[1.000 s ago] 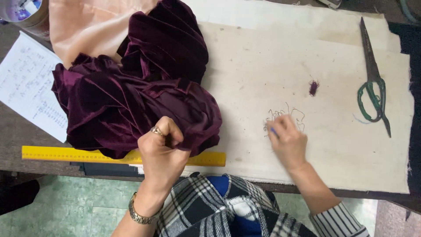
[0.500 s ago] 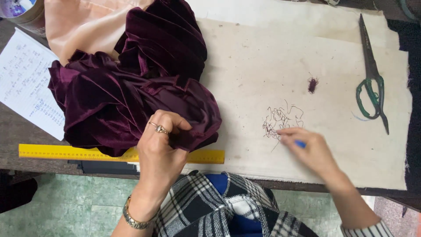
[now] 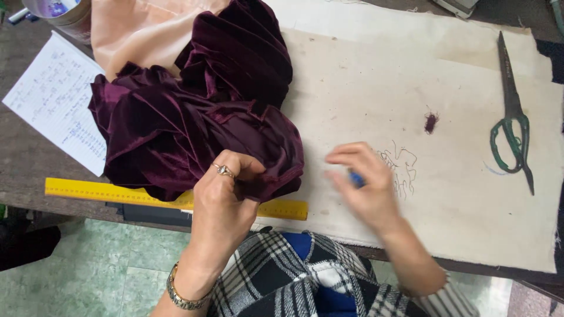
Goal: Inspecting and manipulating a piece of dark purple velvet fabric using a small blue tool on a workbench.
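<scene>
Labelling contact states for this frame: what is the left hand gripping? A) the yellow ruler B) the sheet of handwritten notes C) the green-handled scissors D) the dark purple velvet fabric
D: the left hand is closed on the near edge of the dark purple velvet fabric, bunching it just above the yellow ruler; the scissors lie untouched far to the right.

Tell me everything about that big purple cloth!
The purple cloth looks like soft, shiny velvet, dark plum, bunched in deep folds. It lies on the cream table cover, overlapping peach fabric, a yellow ruler and a written sheet of paper. The left hand pinches its near edge.
</scene>
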